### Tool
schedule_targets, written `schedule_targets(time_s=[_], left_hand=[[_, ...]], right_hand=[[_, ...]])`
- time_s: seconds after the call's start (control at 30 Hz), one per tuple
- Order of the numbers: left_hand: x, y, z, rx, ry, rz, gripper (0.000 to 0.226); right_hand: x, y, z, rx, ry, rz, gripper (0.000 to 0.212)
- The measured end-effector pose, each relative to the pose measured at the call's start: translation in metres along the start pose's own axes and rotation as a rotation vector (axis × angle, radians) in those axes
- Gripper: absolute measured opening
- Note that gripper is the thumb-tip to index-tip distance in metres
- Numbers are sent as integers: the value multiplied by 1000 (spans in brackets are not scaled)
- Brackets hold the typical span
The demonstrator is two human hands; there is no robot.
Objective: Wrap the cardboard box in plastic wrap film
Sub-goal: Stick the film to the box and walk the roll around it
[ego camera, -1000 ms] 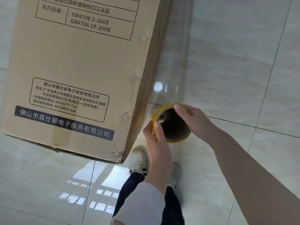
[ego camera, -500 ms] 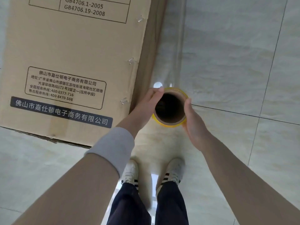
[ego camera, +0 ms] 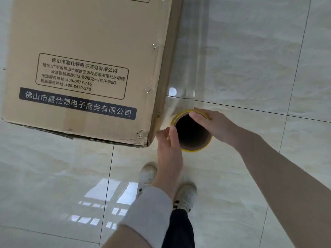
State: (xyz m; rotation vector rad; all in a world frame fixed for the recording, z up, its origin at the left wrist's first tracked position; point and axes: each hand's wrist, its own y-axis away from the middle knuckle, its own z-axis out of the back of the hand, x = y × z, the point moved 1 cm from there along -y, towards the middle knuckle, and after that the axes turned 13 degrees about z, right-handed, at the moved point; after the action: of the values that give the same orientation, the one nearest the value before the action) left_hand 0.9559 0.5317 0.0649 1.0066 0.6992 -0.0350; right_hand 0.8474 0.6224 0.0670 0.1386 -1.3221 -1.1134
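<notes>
Both hands are gripping the film roll (ego camera: pixel 194 149) beside the near right corner of the cardboard box (ego camera: pixel 86 68).

The left hand (ego camera: pixel 169 145) is pinching the roll's left rim, its thumb lying on the lip of the dark hollow core and its fingers curling round the outside. The right hand (ego camera: pixel 213 124) is clasping the far right rim, its thumb hooking over the yellow edge and its fingers wrapping behind, out of sight. The roll is standing upright, open end facing the camera, just beside the box's right side. Clear film (ego camera: pixel 189 51) is stretching from the roll away along that side face. The box is standing on pale floor tiles (ego camera: pixel 250 59); two white shoes (ego camera: pixel 147 176) are showing below the hands.
</notes>
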Motion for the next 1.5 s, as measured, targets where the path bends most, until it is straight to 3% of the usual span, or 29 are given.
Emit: schedule_targets(time_s=[0.07, 0.17, 0.23, 0.3, 0.4, 0.5, 0.63, 0.77, 0.97, 1.1, 1.2, 1.33, 1.4, 1.5], left_hand=[[-12, -13, 5, -23, -200, -82, 42], [-31, -33, 6, 281, -242, -48, 51], [-38, -42, 7, 460, -244, -34, 50], [-39, -49, 6, 509, -220, 0, 58], [-27, -45, 5, 447, -186, 45, 56], [0, -18, 9, 291, -103, 52, 34], [31, 24, 27, 81, 35, 80, 37], [51, 37, 37, 79, 131, 227, 33], [30, 8, 50, 125, -194, 111, 51], [30, 1, 52, 210, -236, 37, 74], [35, 0, 52, 256, -273, -40, 77], [41, 1, 54, 253, -209, -31, 61], [51, 10, 59, 208, -184, -27, 47], [72, 32, 71, 113, -97, 27, 40]], right_hand=[[-4, 0, 1, 5, -26, 13, 44], [-13, 0, 1, -16, -125, 50, 50], [-20, 3, -7, -38, -275, 52, 64], [-27, 10, -25, -123, -482, 50, 84], [-34, 22, -58, -374, -691, 9, 76], [-27, 43, -73, -534, -572, -56, 44], [-18, 59, -65, -314, -195, -45, 32], [-9, 55, -66, -159, -132, -36, 36], [-2, 42, -71, -148, -109, -53, 59], [-12, 43, -69, -102, -101, -16, 64], [-24, 54, -80, -121, -306, 20, 72], [-33, 72, -124, -362, -623, 40, 62], [-32, 78, -140, -443, -585, -8, 73], [-26, 87, -139, -432, -369, -26, 53]])
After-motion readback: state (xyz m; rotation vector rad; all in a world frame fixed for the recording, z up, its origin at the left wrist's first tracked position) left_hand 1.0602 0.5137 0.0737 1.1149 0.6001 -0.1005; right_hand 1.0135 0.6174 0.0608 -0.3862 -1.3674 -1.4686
